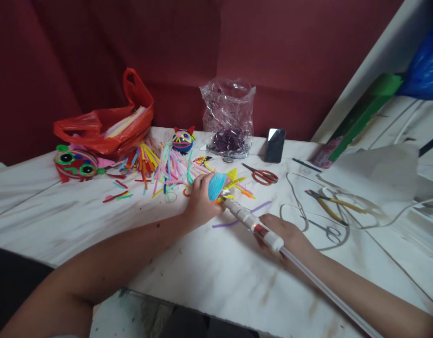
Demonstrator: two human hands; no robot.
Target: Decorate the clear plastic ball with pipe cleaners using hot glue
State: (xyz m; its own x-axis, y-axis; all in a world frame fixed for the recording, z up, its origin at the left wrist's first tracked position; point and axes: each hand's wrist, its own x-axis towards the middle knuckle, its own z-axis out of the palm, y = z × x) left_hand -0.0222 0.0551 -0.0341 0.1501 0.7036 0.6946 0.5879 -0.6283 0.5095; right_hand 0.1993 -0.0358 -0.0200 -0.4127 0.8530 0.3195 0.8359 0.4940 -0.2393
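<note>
My left hand [201, 199] is closed around a craft piece [216, 186] wound with blue pipe cleaner, with yellow parts sticking out on its right. In my right hand [281, 232] is a white glue gun [250, 218], a long clear glue stick [325, 288] trailing from its back end. The gun's nozzle points up and left and meets the lower right side of the craft piece; whether it touches is hard to see. A purple pipe cleaner strip [223, 225] lies on the table just below the gun.
Cut pipe cleaners [170, 164] lie heaped beyond my left hand, near two finished animal figures [75, 163] and a red bag [132, 126]. Behind stand a clear bag [228, 119] and a phone [274, 145]. Orange scissors [263, 176], pliers [325, 206], small scissors [330, 232] and a cord lie right.
</note>
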